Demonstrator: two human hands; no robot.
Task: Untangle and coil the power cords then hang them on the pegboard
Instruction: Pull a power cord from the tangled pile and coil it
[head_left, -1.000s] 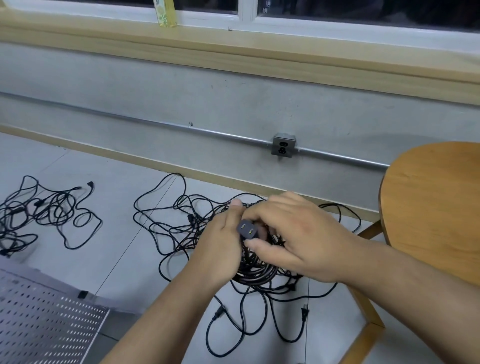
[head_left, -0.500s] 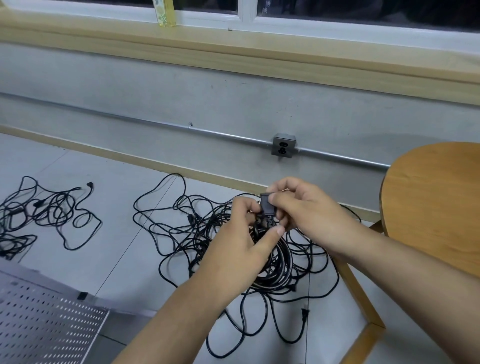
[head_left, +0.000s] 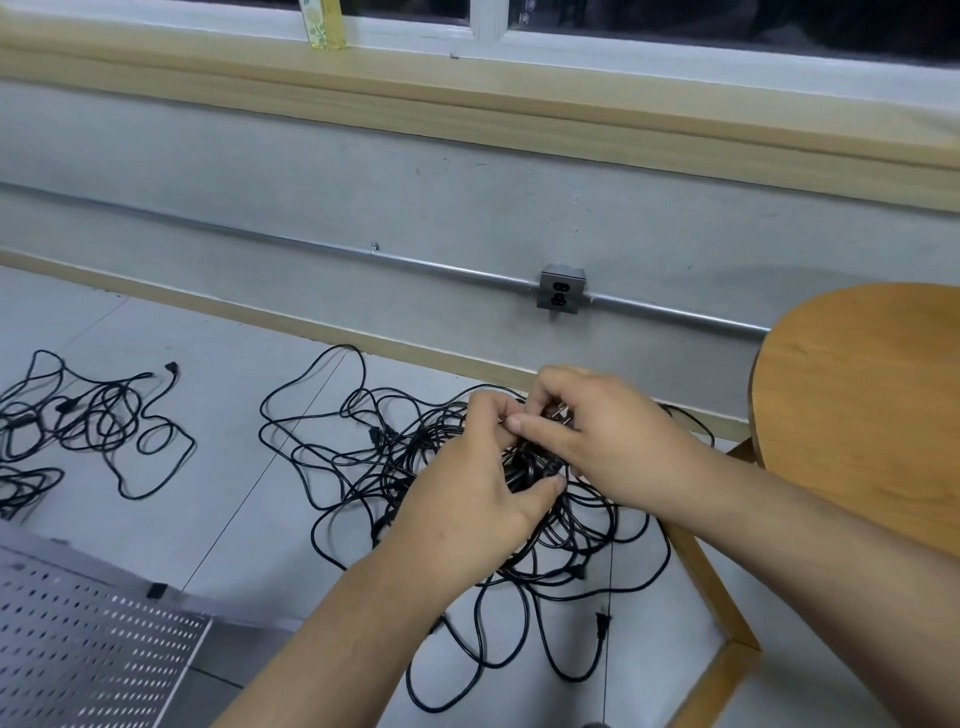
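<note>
A big tangle of black power cords (head_left: 363, 467) lies on the grey floor below the wall. Above it my left hand (head_left: 478, 488) grips a coiled black cord (head_left: 530, 467), thumb pressed under the bundle. My right hand (head_left: 602, 431) pinches the cord's plug (head_left: 558, 415), whose metal prongs show between the fingers. The coil's loops hang down behind my left hand. A grey perforated pegboard (head_left: 88, 644) lies flat at the lower left.
A second, smaller tangle of black cords (head_left: 88, 421) lies on the floor at the far left. A round wooden stool (head_left: 862, 405) stands at the right, its leg (head_left: 711, 587) beside the cords. A wall outlet (head_left: 561, 296) sits on a metal conduit.
Both hands rose from the pile and then settled slightly lower. The right hand turned the plug, so its prongs now point up and to the right, and moved it across the coil.
</note>
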